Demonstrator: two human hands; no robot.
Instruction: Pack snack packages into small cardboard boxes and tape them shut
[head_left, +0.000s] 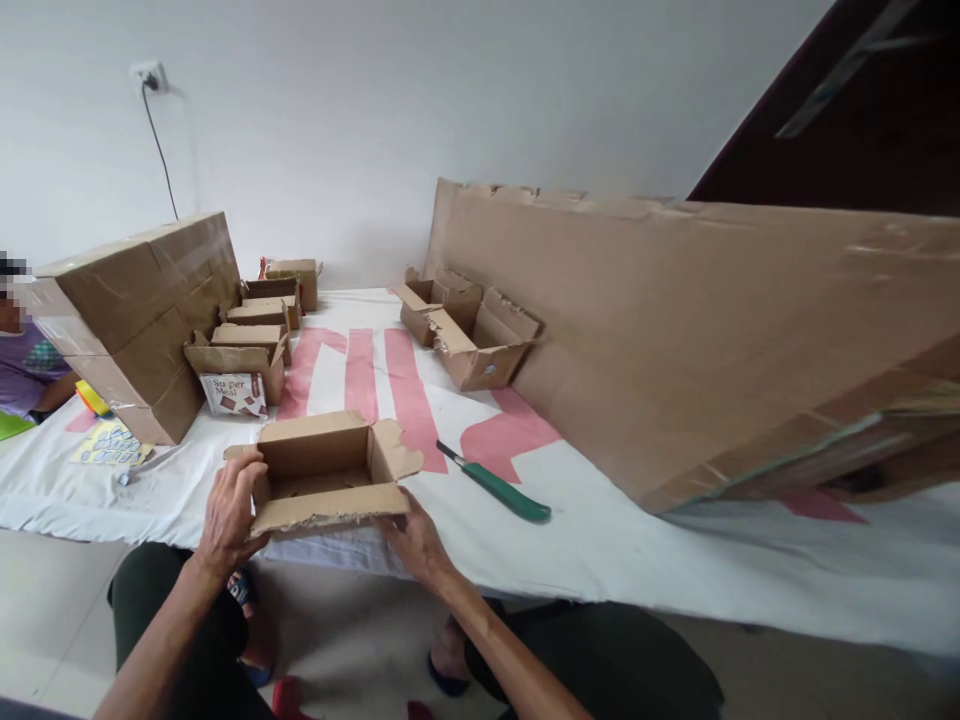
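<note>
An open, empty cardboard box (326, 510) with ragged flaps is between my two hands at the front edge of the table. My left hand (229, 510) grips its left end, fingers curled over the wall. At the lower right corner, my right hand (412, 535) holds the box from beneath, its fingertips partly hidden by the cardboard. To the right, on the cloth, lies a knife with a green handle (506, 490), its narrow blade pointing toward the back left.
Small open boxes (274, 375) line a tall stack of taped cartons (180, 320) on the left. Two more open boxes (484, 365) lean by a large cardboard sheet (637, 320) on the right. A person (37, 360) sits at the far left, near yellow tape (92, 398).
</note>
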